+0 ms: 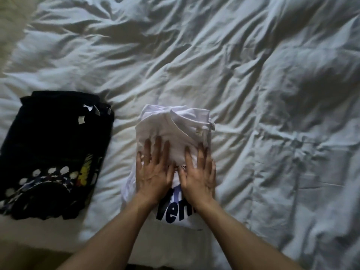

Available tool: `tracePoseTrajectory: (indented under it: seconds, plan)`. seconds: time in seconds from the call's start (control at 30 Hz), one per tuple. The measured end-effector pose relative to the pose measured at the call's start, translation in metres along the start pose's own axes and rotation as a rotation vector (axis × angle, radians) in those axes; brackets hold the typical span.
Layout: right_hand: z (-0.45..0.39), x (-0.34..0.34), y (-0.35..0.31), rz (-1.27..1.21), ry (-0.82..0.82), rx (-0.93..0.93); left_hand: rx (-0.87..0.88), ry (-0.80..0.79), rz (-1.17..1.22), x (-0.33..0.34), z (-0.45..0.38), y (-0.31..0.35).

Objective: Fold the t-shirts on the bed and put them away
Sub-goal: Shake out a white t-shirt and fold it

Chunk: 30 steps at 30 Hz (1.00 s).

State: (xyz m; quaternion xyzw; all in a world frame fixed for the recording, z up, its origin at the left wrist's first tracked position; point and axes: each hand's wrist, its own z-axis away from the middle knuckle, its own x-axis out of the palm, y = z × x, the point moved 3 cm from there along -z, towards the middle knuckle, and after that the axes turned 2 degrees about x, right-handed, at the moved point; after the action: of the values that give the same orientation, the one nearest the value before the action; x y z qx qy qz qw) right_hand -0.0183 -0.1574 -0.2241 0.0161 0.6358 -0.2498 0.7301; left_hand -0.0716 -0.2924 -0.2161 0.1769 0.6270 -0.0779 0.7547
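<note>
A: Where is the white shirt?

B: It lies folded on the bed, close to the near edge and about midway along it. The collar points toward the far edge, and dark printed letters show at the shirt's near end, partly hidden by the arms.

A: And the hands?

B: Both lie flat on the white shirt, palms down. The left hand has its fingers straight and spread wide, pressing the cloth on the shirt's left half. The right hand does the same on the right half, fingers straight and a little apart. Neither hand grips or pinches anything. The two hands sit just beside each other, thumbs nearly meeting over the small line of print in the middle.

A: Anything else on the bed?

B: A black shirt lies near the left edge, well apart from the white one. It is folded too, with white tags near its far end and a print of white dots, stars and yellow letters at its near end.

A: What of the bedding itself?

B: A pale duvet, heavily creased, covers the whole bed, with deep folds toward the far and right edges. The picture is dim and somewhat blurred, so the printed words cannot be read in full
</note>
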Motion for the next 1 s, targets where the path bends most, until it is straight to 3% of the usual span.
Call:
tracePoseTrajectory:
  seconds: [0.13, 0.23, 0.3, 0.4, 0.47, 0.63, 0.73, 0.8, 0.9, 1.0]
  plan:
    - [-0.013, 0.005, 0.007, 0.027, -0.059, -0.018, -0.016, 0.014, 0.074, 0.002, -0.011, -0.015]
    - [-0.002, -0.012, -0.002, 0.044, 0.07, -0.012, 0.027, 0.123, 0.114, -0.015, -0.011, -0.015]
    - [0.012, -0.021, -0.011, 0.043, 0.219, -0.138, 0.201, 0.176, 0.063, -0.02, -0.019, -0.015]
    - [0.043, -0.005, -0.013, 0.118, 0.171, -0.297, 0.259, 0.118, 0.013, -0.011, -0.036, -0.019]
    - [0.059, 0.008, -0.01, 0.164, 0.136, -0.267, 0.246, 0.068, 0.024, -0.009, -0.033, -0.02]
    - [0.061, 0.002, -0.022, 0.144, 0.101, -0.07, 0.273, 0.161, 0.192, -0.038, 0.047, -0.02]
    - [0.071, -0.012, -0.022, 0.035, 0.161, 0.052, 0.121, 0.185, 0.347, -0.046, 0.1, -0.039]
    - [0.089, -0.017, -0.021, 0.011, 0.184, -0.08, 0.145, 0.13, 0.376, -0.041, 0.123, -0.054]
    - [0.115, -0.009, -0.028, 0.081, 0.066, -0.316, 0.298, 0.029, 0.284, -0.029, 0.133, -0.066]
    - [0.119, 0.001, -0.039, 0.168, 0.013, -0.273, 0.29, 0.059, 0.267, -0.032, 0.119, -0.06]
